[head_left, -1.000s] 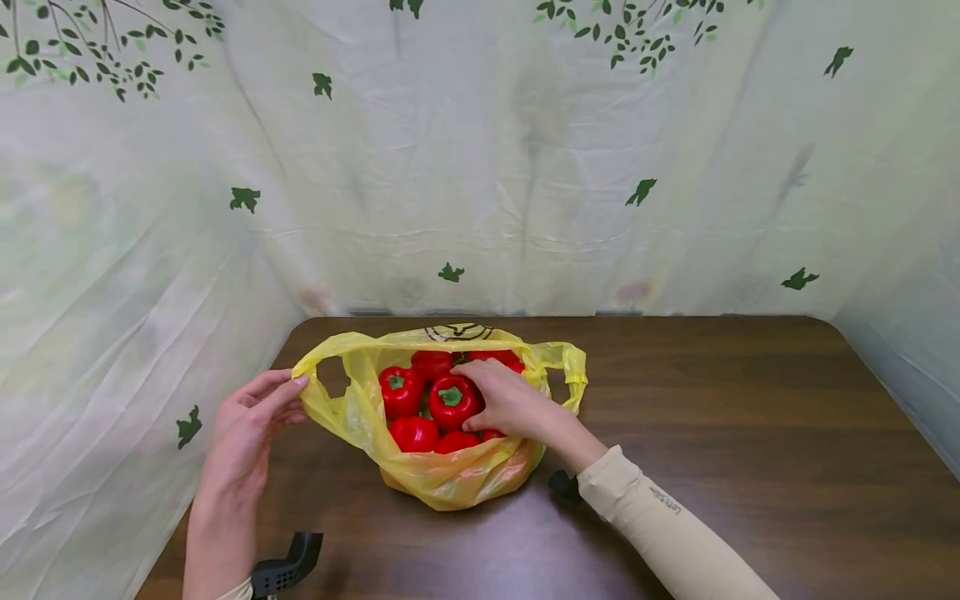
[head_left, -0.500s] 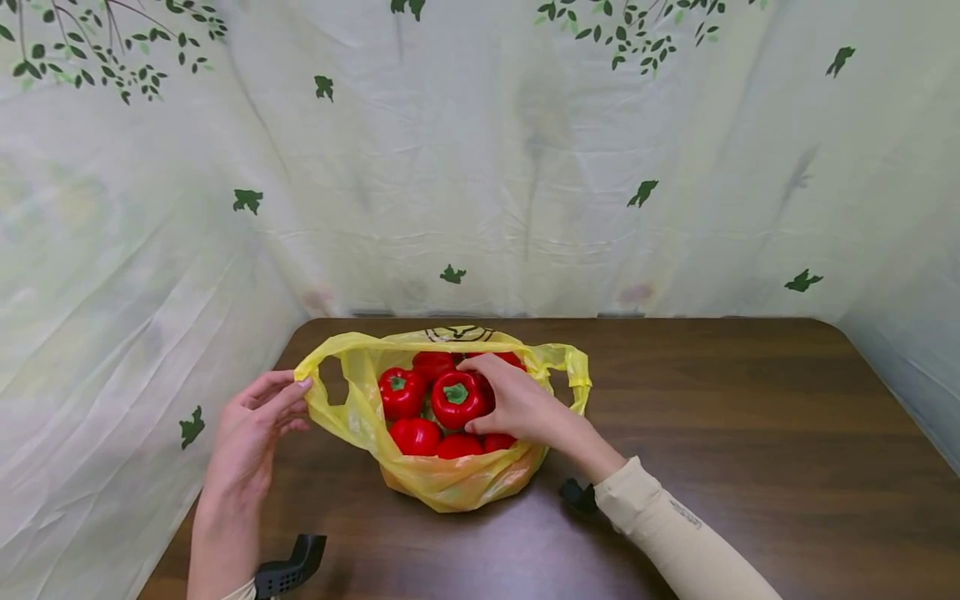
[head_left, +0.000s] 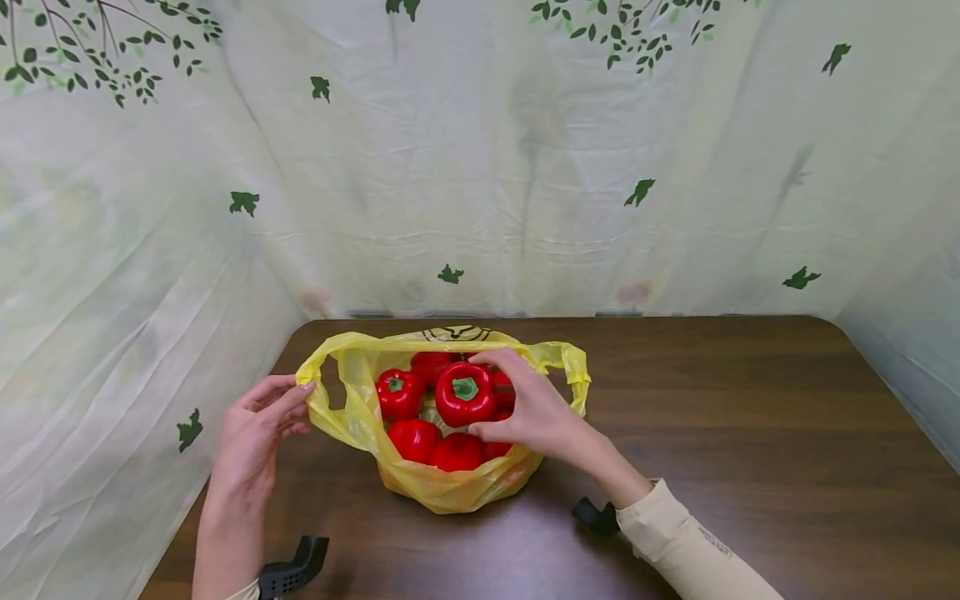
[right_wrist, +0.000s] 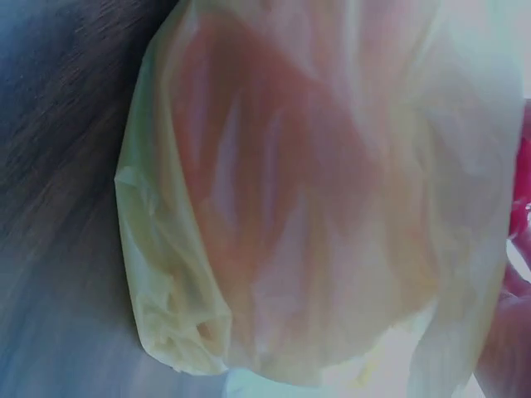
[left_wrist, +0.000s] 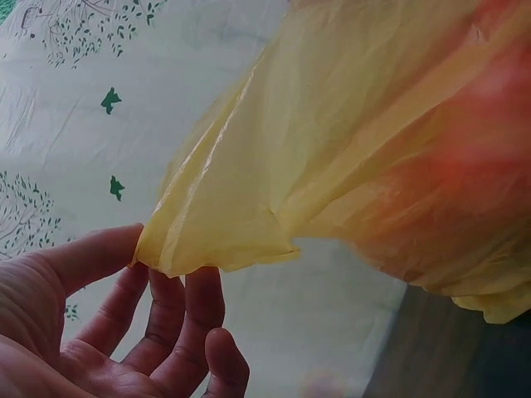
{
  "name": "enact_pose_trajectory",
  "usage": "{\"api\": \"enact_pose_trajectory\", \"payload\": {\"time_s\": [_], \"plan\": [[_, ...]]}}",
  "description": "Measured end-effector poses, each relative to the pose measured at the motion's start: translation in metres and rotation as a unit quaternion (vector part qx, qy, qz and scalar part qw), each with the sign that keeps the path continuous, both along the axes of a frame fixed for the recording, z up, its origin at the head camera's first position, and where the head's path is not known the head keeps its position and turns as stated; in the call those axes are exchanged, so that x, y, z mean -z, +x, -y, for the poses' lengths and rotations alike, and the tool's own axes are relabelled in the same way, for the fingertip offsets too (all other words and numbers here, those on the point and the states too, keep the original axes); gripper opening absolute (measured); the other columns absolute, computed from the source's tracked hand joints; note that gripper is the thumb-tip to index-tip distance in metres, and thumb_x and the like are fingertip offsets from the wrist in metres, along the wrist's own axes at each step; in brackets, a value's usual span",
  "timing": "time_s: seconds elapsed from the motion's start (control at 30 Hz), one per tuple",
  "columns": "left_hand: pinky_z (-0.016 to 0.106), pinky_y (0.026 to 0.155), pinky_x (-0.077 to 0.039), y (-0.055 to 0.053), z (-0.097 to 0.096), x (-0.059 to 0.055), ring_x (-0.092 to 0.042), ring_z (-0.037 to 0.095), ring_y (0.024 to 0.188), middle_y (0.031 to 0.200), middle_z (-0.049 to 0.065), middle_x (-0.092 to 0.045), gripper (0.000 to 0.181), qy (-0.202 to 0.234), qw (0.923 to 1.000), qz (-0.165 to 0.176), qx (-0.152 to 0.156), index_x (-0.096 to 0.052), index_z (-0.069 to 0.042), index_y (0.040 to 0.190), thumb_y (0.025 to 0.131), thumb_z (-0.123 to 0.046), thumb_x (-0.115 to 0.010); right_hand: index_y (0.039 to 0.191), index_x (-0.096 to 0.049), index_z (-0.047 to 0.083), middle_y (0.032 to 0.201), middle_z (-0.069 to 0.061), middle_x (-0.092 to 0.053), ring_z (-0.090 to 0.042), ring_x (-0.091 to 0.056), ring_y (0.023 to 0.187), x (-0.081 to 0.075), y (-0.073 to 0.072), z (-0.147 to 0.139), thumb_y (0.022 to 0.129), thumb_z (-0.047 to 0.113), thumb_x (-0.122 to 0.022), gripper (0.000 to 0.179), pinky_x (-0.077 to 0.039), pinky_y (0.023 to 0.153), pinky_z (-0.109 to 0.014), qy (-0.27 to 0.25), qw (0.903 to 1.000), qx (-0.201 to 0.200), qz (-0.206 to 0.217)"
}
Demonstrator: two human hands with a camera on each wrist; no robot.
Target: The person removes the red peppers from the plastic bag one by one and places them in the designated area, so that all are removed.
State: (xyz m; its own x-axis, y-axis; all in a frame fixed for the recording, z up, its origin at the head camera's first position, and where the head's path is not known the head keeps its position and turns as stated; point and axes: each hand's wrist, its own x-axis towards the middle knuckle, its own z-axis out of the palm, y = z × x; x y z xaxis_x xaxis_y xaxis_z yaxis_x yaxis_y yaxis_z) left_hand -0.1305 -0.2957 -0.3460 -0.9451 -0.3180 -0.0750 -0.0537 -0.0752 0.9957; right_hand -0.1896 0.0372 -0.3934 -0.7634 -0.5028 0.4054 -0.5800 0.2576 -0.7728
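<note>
The brown table (head_left: 750, 433) carries a yellow plastic bag (head_left: 450, 496), thin and limp, which looks likely to stretch or tear if yanked and to sag wherever nothing props it; its handles are the natural place to hold it. Filled as it is with red peppers (head_left: 400, 396), it should weigh noticeably at the bottom while the film above stays slack. The left hand (head_left: 255, 425) pinches the tip of the left handle (left_wrist: 224, 220) with thumb and fingers, the remaining fingers loosely bent below, so the mouth is spread on that side. The right hand (head_left: 532, 408) grips one held pepper (head_left: 456, 410) from its right side, fingers over the top and thumb beneath; it sits in the bag's mouth among the others, and whether it touches those below is hard to tell. Its glossy skin is probably slick, the walls firm yet bruisable, the weight modest; a wide, gentle grip round the shoulders suits it better than pulling on the small green stem (head_left: 465, 388).
</note>
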Motion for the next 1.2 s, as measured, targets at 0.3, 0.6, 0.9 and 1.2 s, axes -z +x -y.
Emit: {"api": "enact_pose_trajectory", "payload": {"time_s": [0.3,0.6,0.9,1.2], "plan": [[0.028,0.060,-0.054,-0.003,0.002,0.004,-0.063,0.011,0.062,0.079,-0.003,-0.070,0.005,0.002,0.9999,0.016,0.003,-0.072,-0.013,0.090,0.088,-0.016,-0.076,0.134,-0.050,0.017,0.127,0.004,-0.052,-0.016,-0.051,0.116,-0.032,0.021,-0.028,0.074,0.011,-0.084,0.070,-0.052,0.090,-0.040,-0.073,0.9968,0.003,0.033],[0.028,0.060,-0.054,-0.005,0.003,0.006,-0.064,0.011,0.063,0.080,-0.003,-0.070,0.010,0.004,0.9996,0.027,0.004,-0.072,-0.014,0.090,0.085,-0.020,-0.079,0.136,-0.050,0.005,0.131,-0.004,-0.053,-0.018,-0.050,0.118,-0.057,0.034,-0.066,0.072,0.001,-0.084,0.072,-0.052,0.090,-0.046,-0.072,0.9955,0.058,0.022],[0.028,0.059,-0.054,-0.007,0.002,0.008,-0.064,0.011,0.061,0.079,-0.003,-0.070,0.010,0.016,0.9994,0.030,0.003,-0.071,-0.012,0.092,0.086,-0.017,-0.078,0.141,-0.047,0.017,0.135,0.006,-0.051,-0.012,-0.049,0.122,-0.021,0.024,-0.111,0.075,0.008,-0.086,0.078,-0.049,0.092,-0.026,-0.074,0.9904,0.112,0.032],[0.027,0.059,-0.054,-0.008,0.003,0.011,-0.064,0.010,0.061,0.079,-0.003,-0.070,0.002,0.021,0.9993,0.030,0.006,-0.072,-0.015,0.090,0.091,-0.014,-0.072,0.142,-0.045,0.016,0.137,-0.002,-0.050,-0.022,-0.048,0.124,-0.002,0.026,-0.146,0.075,0.009,-0.086,0.080,-0.048,0.089,-0.020,-0.038,0.9846,0.163,0.051]]}}
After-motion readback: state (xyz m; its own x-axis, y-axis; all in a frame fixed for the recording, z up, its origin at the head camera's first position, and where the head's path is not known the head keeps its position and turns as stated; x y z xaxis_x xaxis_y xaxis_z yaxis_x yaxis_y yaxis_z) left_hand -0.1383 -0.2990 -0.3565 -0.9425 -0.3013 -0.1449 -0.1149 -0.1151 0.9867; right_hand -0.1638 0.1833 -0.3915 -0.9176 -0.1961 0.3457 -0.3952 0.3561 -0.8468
